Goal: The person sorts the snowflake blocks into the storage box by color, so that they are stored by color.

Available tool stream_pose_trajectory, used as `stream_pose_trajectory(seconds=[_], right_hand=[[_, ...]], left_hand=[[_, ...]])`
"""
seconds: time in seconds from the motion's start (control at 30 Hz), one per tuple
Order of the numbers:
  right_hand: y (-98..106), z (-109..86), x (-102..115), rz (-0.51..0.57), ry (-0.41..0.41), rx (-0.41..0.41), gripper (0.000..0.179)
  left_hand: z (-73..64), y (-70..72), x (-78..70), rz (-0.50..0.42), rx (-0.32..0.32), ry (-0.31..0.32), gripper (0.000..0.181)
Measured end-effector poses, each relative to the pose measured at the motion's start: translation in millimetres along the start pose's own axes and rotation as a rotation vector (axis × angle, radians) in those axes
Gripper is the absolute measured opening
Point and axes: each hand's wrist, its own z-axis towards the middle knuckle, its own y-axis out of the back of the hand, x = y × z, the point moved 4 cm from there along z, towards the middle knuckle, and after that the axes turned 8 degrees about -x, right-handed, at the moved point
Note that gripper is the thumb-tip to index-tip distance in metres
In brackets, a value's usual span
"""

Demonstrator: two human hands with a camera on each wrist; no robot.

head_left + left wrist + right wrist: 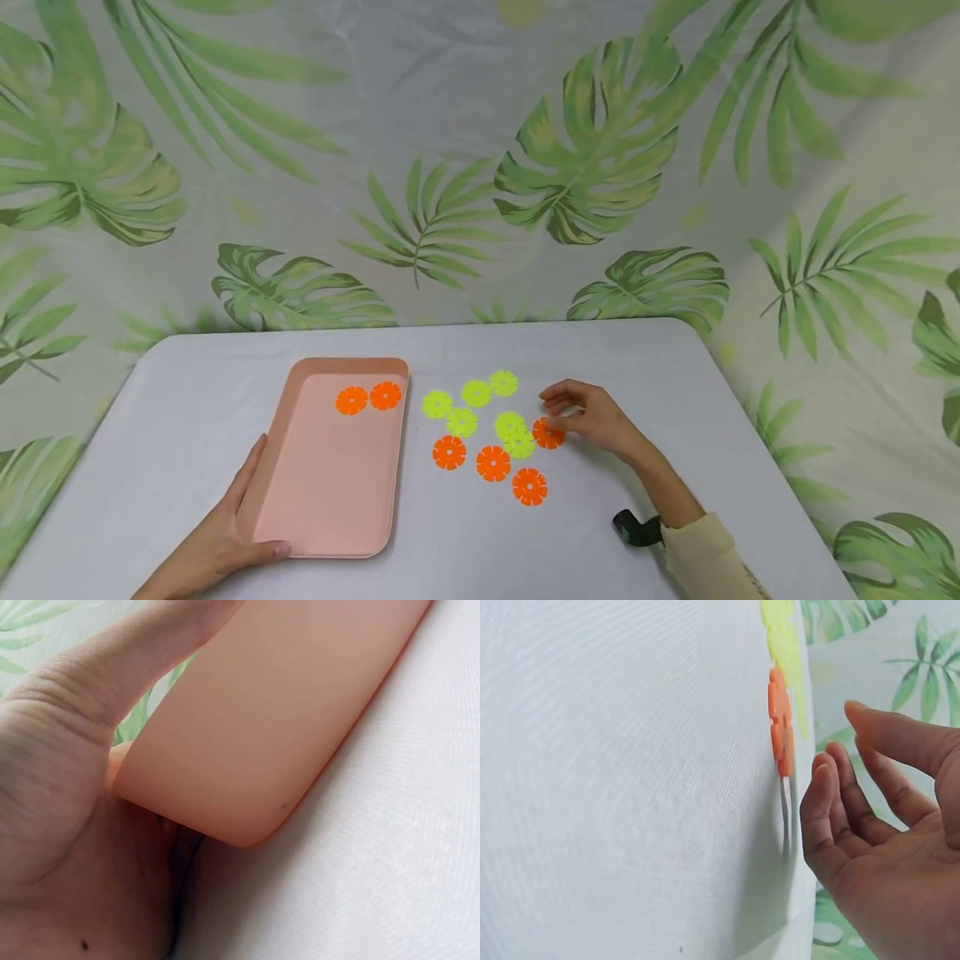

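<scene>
My left hand (pixel 225 533) holds the near left corner of a pink tray (pixel 330 492), its thumb along the near edge and fingers along the left side. In the left wrist view the tray's outer wall (pixel 247 735) lies against that hand. Two orange notched discs (pixel 352 401) lie in the tray's far right part. My right hand (pixel 596 419) hovers over an orange notched disc (pixel 548 434) on the table. The right wrist view shows its loosely bent fingers apart from the orange disc (pixel 781 724), with nothing in their grasp.
Several yellow-green notched discs (pixel 437 405) lie on the white table (pixel 465 542) right of the tray, some overlapping. Nearer me are more orange discs (pixel 492 463). A black curved object (pixel 636 529) shows by my right forearm. A leaf-patterned cloth (pixel 442 208) hangs behind the table.
</scene>
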Motion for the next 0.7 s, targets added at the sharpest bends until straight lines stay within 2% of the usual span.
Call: stream_pose_trajectory(seconds=[0.23,0.7], right_hand=[[4,-2.8,-8,-0.034,-0.016,0.016,0.039],[9,-9.2,-12,-0.076,-0.009,0.078,0.048]], left_hand=[[-1.4,-0.6,0.3,-0.033,0.009,0.007,0.126],[1.1,-1.2,1.0,-0.019,-0.002,0.017,0.127]])
